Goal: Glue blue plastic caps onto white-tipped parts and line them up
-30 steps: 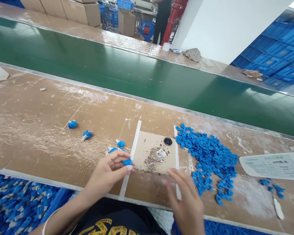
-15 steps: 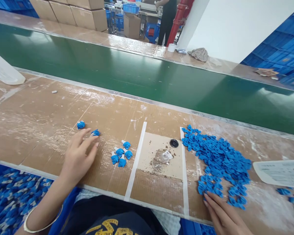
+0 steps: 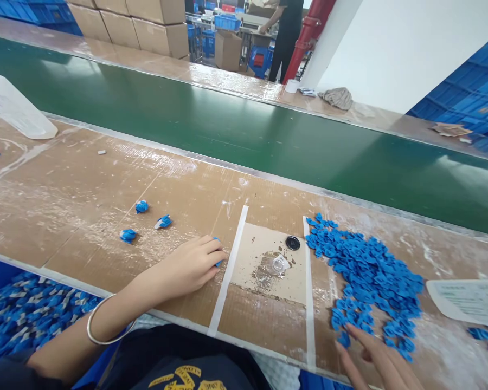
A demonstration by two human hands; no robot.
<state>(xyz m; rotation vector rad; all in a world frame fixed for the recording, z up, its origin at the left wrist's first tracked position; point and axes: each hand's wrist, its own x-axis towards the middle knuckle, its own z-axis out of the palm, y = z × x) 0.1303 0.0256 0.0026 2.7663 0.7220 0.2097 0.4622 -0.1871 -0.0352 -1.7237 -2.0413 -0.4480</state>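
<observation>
My left hand (image 3: 199, 262) is closed over a small cluster of blue pieces with white tabs, fingers together and curled down. Only bits of blue (image 3: 218, 264) show at its fingertips; the rest is hidden. To its left lie three crumpled blue pieces with pale tabs, one of them a blue piece (image 3: 163, 221) nearest the hand. My right hand (image 3: 376, 355) is at the lower right, thumb and index apart. Their tips are beside a single blue piece (image 3: 344, 339) at the near edge of a pile of flat blue pieces (image 3: 366, 265).
Between two white tape strips, a stained cardboard patch (image 3: 248, 244) bears a black round cap (image 3: 293, 242) and a clear round part (image 3: 280, 264). A green belt (image 3: 228, 124) runs behind. Pale plastic scoops (image 3: 467, 300) lie at both sides. A blue bin (image 3: 0, 271) of tabbed pieces stands lower left.
My left hand has moved right onto the cluster, uncovering a third blue piece at left. My right thumb and index have spread, and one blue piece now sits apart from the pile's edge.
</observation>
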